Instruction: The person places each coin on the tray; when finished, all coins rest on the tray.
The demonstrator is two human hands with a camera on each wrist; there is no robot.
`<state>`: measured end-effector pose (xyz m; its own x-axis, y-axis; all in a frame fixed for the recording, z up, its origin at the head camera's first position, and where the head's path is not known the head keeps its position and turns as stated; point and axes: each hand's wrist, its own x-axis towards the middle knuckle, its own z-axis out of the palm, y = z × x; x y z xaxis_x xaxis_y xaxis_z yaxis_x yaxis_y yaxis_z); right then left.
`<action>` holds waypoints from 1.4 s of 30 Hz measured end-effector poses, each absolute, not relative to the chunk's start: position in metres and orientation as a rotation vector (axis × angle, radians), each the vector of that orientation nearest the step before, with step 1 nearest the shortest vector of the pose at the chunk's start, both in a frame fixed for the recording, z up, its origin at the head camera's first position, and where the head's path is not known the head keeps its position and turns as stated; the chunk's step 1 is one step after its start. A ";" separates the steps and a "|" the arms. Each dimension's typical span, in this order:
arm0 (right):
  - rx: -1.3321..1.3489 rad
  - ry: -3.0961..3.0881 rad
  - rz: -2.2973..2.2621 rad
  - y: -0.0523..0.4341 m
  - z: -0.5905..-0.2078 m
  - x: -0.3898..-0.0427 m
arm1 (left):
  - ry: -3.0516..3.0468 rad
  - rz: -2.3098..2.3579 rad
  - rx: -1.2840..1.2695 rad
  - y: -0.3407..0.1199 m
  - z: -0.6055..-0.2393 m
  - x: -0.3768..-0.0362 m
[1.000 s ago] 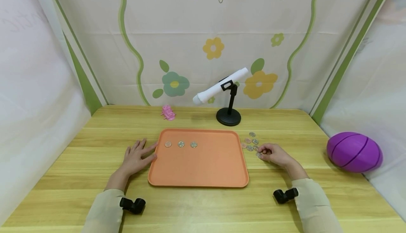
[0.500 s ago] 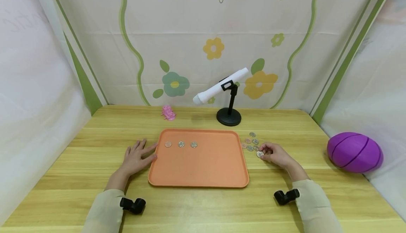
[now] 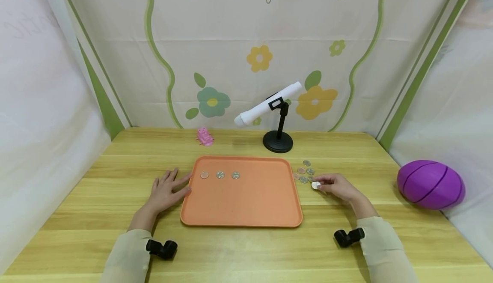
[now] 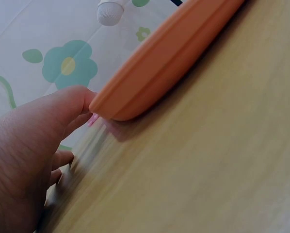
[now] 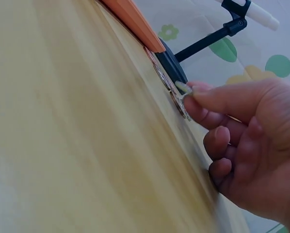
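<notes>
My right hand [image 3: 339, 187] pinches a silver coin [image 3: 316, 185] between thumb and forefinger, just above the table; in the right wrist view the coin [image 5: 184, 88] tilts at the fingertips. Several loose coins [image 3: 304, 180], silver and copper, lie beyond that hand, right of an orange tray [image 3: 246, 206]. Inside the tray, near its far left, three coins stand in a row: a copper coin [image 3: 204, 174], a silver coin [image 3: 220, 174] and another silver coin [image 3: 236, 175]. My left hand [image 3: 163, 192] lies spread on the table, thumb and forefinger touching the tray's left rim.
Behind the tray are a pink toy [image 3: 205, 137] and a white microphone [image 3: 265, 106] on a black stand [image 3: 277, 141]. A purple ball [image 3: 430, 184] sits at the table's right edge. A patterned curtain [image 3: 239, 26] closes off the back.
My right hand has picked up the silver coin nearest it from the table and tilted it slightly. The left hand and tray have stayed put.
</notes>
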<state>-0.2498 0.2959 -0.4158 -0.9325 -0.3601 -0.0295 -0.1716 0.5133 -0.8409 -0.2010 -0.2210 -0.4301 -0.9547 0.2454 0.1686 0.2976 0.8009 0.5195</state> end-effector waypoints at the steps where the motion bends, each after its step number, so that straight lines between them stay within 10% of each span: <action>1: -0.438 2.544 -1.395 0.295 -0.415 -0.250 | -2.894 -0.857 -0.436 -0.221 -0.431 -0.201; 23: -0.519 2.267 -1.630 0.196 -0.367 -0.290 | -2.890 -0.847 -0.419 -0.224 -0.433 -0.199; 42: -0.407 2.160 -1.539 0.124 -0.405 -0.305 | -2.873 -0.858 -0.429 -0.222 -0.429 -0.201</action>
